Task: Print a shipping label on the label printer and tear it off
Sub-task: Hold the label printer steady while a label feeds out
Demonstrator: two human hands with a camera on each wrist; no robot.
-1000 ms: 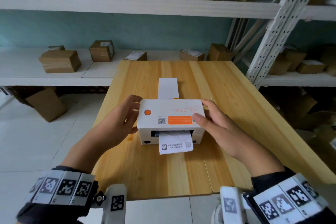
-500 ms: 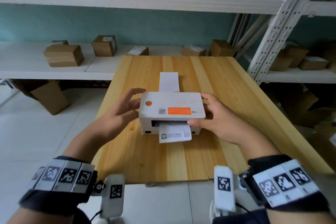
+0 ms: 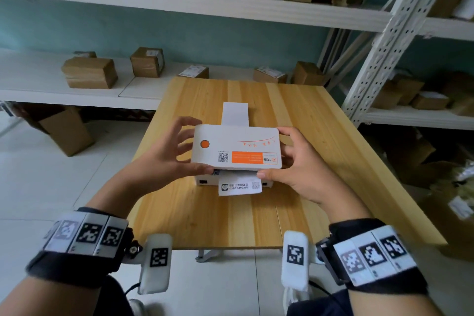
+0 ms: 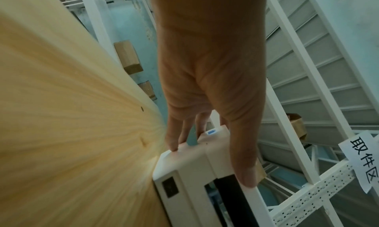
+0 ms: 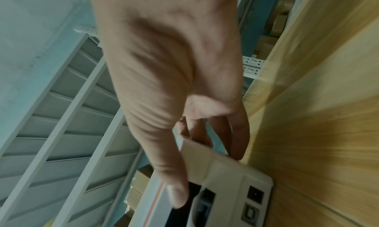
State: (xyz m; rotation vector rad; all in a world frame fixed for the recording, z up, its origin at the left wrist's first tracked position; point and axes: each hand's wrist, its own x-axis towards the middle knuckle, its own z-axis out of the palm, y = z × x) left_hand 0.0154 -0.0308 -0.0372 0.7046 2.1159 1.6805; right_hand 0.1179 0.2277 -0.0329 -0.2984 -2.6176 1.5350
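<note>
Left of centre in the head view: left hand (image 3: 164, 159) gripping the left end of the printer lid (image 3: 237, 146), thumb under its front edge, fingers curled at the side. Centre: white printer (image 3: 205, 182) on the wooden table (image 3: 205, 215), lid tilted up at the front, base still flat. Orange button (image 3: 204, 144) at the lid's upper left, orange sticker (image 3: 246, 157) at lower right. Below the lid: printed label (image 3: 239, 186) sticking out of the slot, not torn, hanging over the table. Behind: blank paper strip (image 3: 235, 113) feeding into the back. Right of centre: right hand (image 3: 295, 169) gripping the lid's right end, thumb beneath the front edge, fingers wrapped round the side. Upper left and right: cardboard boxes (image 3: 89, 72) on white shelves (image 3: 33, 82).
</note>
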